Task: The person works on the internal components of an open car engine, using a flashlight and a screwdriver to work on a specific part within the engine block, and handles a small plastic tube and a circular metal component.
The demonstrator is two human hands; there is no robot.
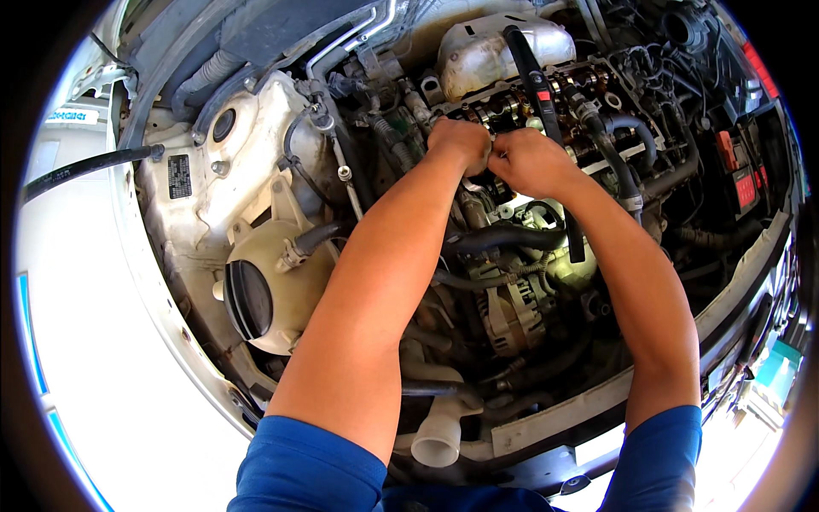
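Over the near edge of the opened engine's cylinder head (503,107), my two hands meet with their knuckles almost touching. My left hand (461,145) is closed, fingers curled down and away from view. Beside it my right hand (536,160) is closed too, thumb and forefinger pressed together. What either one grips, if anything, is hidden by the fingers. A black work light (539,92) with a red button lies across the engine just beyond my right hand. Light falls on the metal parts below my wrists. Camshaft parts show bare behind my hands.
A coolant tank (286,277) with a black cap stands at left. An alternator (512,320) and thick black hoses (503,239) lie beneath my forearms. A silver heat shield (503,53) rises at the back. The battery (744,189) is at right; a white funnel-shaped neck (437,439) is near the front.
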